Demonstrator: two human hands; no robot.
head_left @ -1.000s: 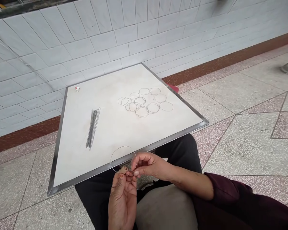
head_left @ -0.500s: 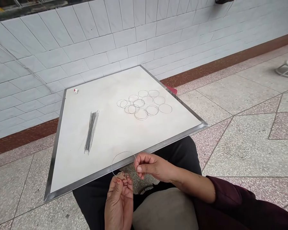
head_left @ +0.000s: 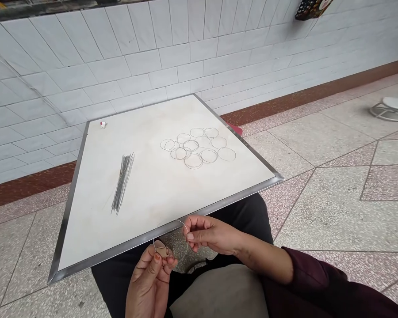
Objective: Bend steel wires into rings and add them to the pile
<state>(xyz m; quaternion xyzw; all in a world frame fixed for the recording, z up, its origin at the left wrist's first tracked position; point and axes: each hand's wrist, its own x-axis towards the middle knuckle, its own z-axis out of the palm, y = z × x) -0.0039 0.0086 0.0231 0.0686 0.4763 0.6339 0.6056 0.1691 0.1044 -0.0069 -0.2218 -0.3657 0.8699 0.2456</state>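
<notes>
A thin wire, bent into a ring (head_left: 182,222), is held between both hands just off the table's near edge. My left hand (head_left: 149,278) is closed on the ring's lower left side, palm up, with a small flat tan piece (head_left: 161,249) also between its fingers. On the ring's right side, my right hand (head_left: 207,234) pinches the wire between thumb and fingers. A bundle of straight dark wires (head_left: 122,183) lies on the white tabletop (head_left: 146,185) to the left. Several wire rings (head_left: 198,146), some overlapping, are spread on the right half.
A metal rim (head_left: 232,202) edges the table, above my knees. Near the far left corner sits a small white and red object (head_left: 103,125). A white tiled wall (head_left: 141,64) runs behind. Far right on the floor is a white stool-like item (head_left: 393,108).
The ring has turned and now hangs lower, dipping between my hands. My left hand has shifted left and slightly down, showing more of the tan piece. My right hand keeps its pinch.
</notes>
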